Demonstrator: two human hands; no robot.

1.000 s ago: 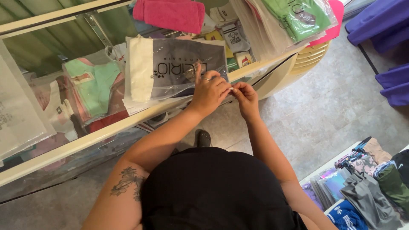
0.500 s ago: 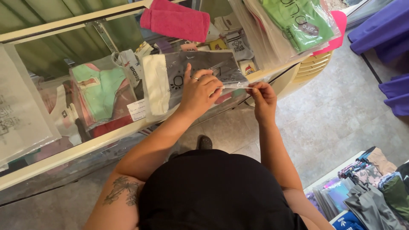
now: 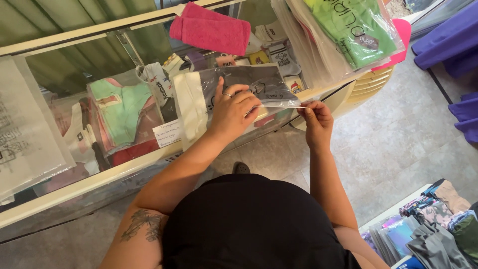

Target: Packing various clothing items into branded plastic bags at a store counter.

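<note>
Pinching the clear flap's edge in a fingertip grip, the right hand (image 3: 314, 118) pulls it off the bagged grey garment (image 3: 249, 85), which the left hand (image 3: 234, 107) presses flat, unclenched, on the glass bench (image 3: 74, 65); sealing seemingly awaits.

Glass-topped display surface (image 3: 74, 189) with a cream frame, running from the lower left up to the upper right. Beneath the glass, folded garments in green, pink and white. On the far edge, a folded pink towel (image 3: 211, 29); at the right corner, bagged green clothing (image 3: 356, 27). Grey tiled floor (image 3: 398, 149) below, evenly daylit. Purple fabric (image 3: 448, 37) at the upper right. A second shelf of folded patterned clothes (image 3: 433, 224) in the lower right corner.
</note>
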